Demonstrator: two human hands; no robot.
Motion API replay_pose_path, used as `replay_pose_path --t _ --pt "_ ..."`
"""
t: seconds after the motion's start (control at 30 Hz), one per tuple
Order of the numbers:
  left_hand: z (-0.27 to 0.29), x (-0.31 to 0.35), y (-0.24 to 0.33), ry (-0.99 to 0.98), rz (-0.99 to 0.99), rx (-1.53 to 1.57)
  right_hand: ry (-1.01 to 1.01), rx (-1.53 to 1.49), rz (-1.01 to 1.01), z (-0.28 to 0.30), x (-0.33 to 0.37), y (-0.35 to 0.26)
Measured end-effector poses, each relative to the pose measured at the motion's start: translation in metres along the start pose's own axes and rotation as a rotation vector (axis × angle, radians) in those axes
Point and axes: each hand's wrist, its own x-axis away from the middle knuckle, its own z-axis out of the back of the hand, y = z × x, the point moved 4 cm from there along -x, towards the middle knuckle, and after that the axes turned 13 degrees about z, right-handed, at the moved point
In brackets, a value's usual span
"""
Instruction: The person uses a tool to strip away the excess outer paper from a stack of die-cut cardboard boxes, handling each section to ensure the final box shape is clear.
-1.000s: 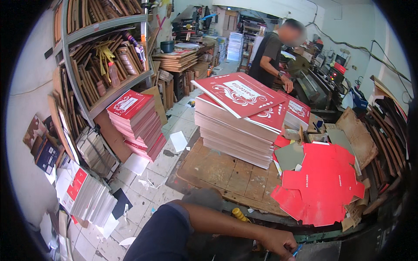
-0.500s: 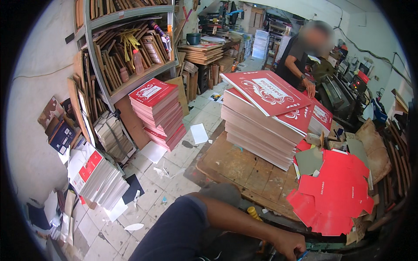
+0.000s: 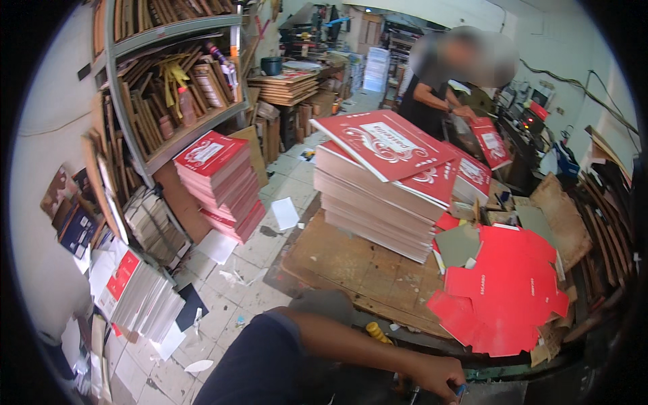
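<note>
My left arm in a dark sleeve comes in from the lower edge and bends across to the right. At its end, my left hand (image 3: 435, 376) is closed, its fingertips around a small blue thing (image 3: 461, 390) whose kind I cannot make out. A dark grey flat surface (image 3: 496, 393) lies beside the hand. Behind the forearm a yellow handle (image 3: 378, 332) sticks up. Beyond the hand, red die-cut card blanks (image 3: 503, 297) lie in an overlapping pile. My right hand is out of view.
A tall stack of red-covered printed sheets (image 3: 378, 216) stands on a worn wooden board (image 3: 337, 260). More stacks, one red-topped (image 3: 219, 182) and one white (image 3: 142, 304), stand on the littered tiled floor. Shelving (image 3: 179, 145) lines the left. A co-worker (image 3: 432, 94) holds a red printed piece (image 3: 491, 143).
The whole scene has shifted a little left in view. The co-worker's hand has left the stack, and a red printed piece is now held up. My left hand stays closed on the blue thing.
</note>
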Motion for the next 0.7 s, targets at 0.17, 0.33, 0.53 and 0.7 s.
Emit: replay_pose_path --t 0.17,0.33,0.53,0.7 --pt "-0.005 0.002 -0.001 0.034 0.022 -0.123 -0.024 -0.075 -0.023 -0.007 0.004 0.003" --pt "-0.019 0.002 -0.004 -0.152 0.134 -0.174 -0.025 -0.153 -0.058 -0.011 0.009 0.003" --pt "-0.028 0.004 -0.005 -0.159 -0.013 0.140 -0.039 -0.068 -0.015 -0.011 0.010 0.011" --pt "-0.016 0.009 0.009 -0.251 0.057 0.173 -0.039 -0.015 0.017 -0.008 0.008 0.012"
